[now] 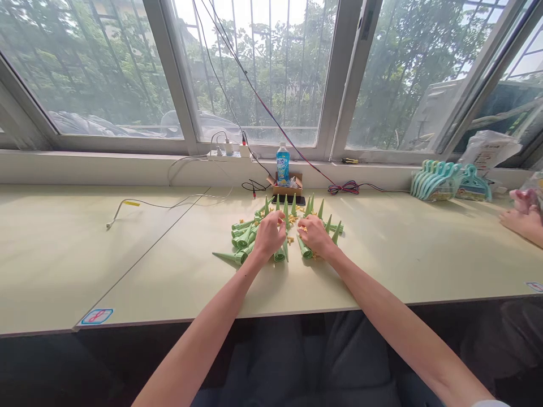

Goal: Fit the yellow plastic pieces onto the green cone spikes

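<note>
Both my hands rest on the table amid several green plastic cone spikes (241,234) and small yellow pieces (292,217). My left hand (268,236) is curled, fingers closed over a green cone and small yellow bits. My right hand (314,234) is also closed, pinching something small near another green cone (304,249) that lies under it. Several cones stand upright (293,204) just beyond my hands; others lie flat to the left.
A blue bottle (283,164) stands in a small cardboard box (287,183) by the window, a dark phone (289,199) before it. Cables (345,186) and a power strip (224,151) lie on the sill. Teal hangers (441,181) sit far right, near another person's hand (521,217).
</note>
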Demonstrator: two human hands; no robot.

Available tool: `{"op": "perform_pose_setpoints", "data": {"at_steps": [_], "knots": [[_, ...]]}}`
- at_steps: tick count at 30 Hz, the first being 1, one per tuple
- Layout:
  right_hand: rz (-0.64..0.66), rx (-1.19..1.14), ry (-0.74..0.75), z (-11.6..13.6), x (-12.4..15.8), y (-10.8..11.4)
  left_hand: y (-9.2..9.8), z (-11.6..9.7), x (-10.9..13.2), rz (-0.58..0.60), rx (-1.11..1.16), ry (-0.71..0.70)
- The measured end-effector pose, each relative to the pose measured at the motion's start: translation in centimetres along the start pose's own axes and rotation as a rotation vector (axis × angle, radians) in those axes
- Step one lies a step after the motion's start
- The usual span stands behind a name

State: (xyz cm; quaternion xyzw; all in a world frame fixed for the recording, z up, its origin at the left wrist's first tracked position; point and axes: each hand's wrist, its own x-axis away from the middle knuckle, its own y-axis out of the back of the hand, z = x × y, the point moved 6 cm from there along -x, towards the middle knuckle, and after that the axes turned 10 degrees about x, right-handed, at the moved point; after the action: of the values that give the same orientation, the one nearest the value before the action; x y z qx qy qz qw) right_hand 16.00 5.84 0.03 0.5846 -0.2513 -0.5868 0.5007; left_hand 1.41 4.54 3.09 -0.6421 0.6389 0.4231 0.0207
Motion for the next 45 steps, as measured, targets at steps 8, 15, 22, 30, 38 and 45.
{"op": "perform_pose_setpoints", "data": {"at_steps": [8, 15, 22, 30, 38, 45], "knots": [[0.046, 0.036, -0.06, -0.45, 0.02, -0.41, -0.14, 0.12, -0.05, -0.001, 0.002, -0.015], [0.067, 0.08, -0.072, -0.38, 0.08, -0.46, -0.25, 0.31, -0.09, 0.012, 0.02, -0.008], [0.104, 0.096, -0.087, -0.34, 0.05, -0.61, -0.14, 0.17, -0.05, 0.019, 0.01, 0.001], [0.134, 0.122, -0.089, -0.23, -0.02, -0.8, -0.1, -0.07, 0.01, 0.038, 0.01, 0.011], [0.119, 0.109, -0.1, -0.37, -0.09, -0.88, -0.18, -0.07, 0.13, 0.062, 0.034, 0.041], [0.025, -0.024, -0.065, -0.26, -0.31, -0.46, -0.18, -0.23, -0.01, 0.059, 0.063, 0.001]]}}
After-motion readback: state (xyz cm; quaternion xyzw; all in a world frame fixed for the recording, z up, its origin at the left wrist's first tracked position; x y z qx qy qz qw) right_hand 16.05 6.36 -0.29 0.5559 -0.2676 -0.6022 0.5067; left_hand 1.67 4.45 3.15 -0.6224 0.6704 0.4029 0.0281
